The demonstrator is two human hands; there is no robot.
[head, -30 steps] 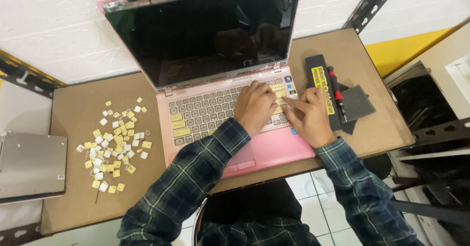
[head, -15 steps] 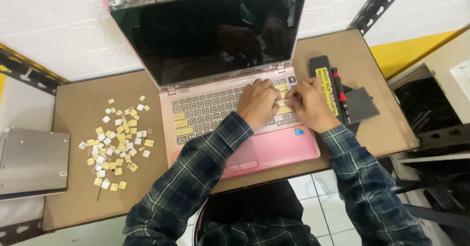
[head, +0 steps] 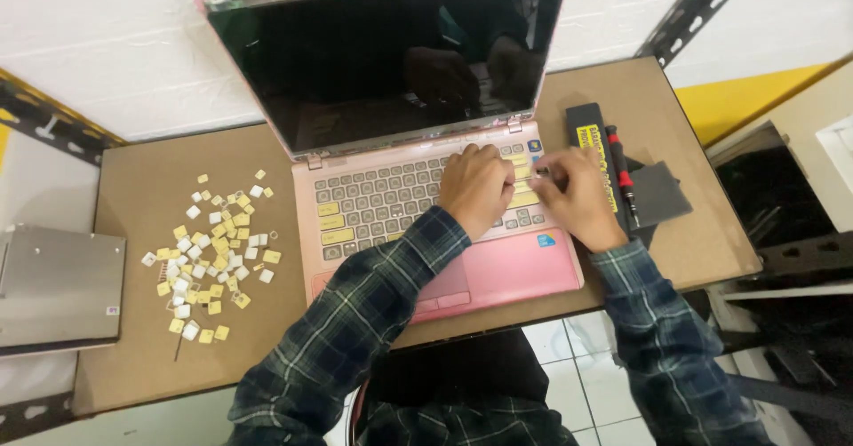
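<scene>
**Head view: both hands on right side of pink laptop's keyboard**

Head cam looks straight down on a brown desk [head: 133, 375] w/ a pink laptop [head: 498, 273] open in the middle, screen dark. I see the left hand [head: 475, 188] lying knuckles-up over the right half of the keyboard [head: 382, 202], fingers curled down onto the keys; can't tell if it pinches anything or just steadies the deck. The right hand [head: 577, 197] sits just beside it, fingertips drawn together at the keyboard's right edge, seemingly nipping sth small and pale there, prob. a keycap, but too small to be sure. Hands nearly touch, so I judge one braces while the other works a single spot.

Keyboard looks part-stripped: several slots show yellowish bare patches, esp. on left column and around the hands, others carry grey caps.

Loose keycaps [head: 213, 250] lie scattered in a pile on the desk left of the laptop, well apart from the hands, white and yellow sides up — parked off the work area, I'd say, so they don't get knocked.

Right of the laptop, just beside the right wrist: a black tool case [head: 591, 139] w/ yellow label, a red-and-black screwdriver [head: 622, 175] on it, and a dark grey pad [head: 662, 193] under, all within easy reach of that hand. A grey metal panel [head: 58, 282] sits at far left, off the desk edge.
</scene>
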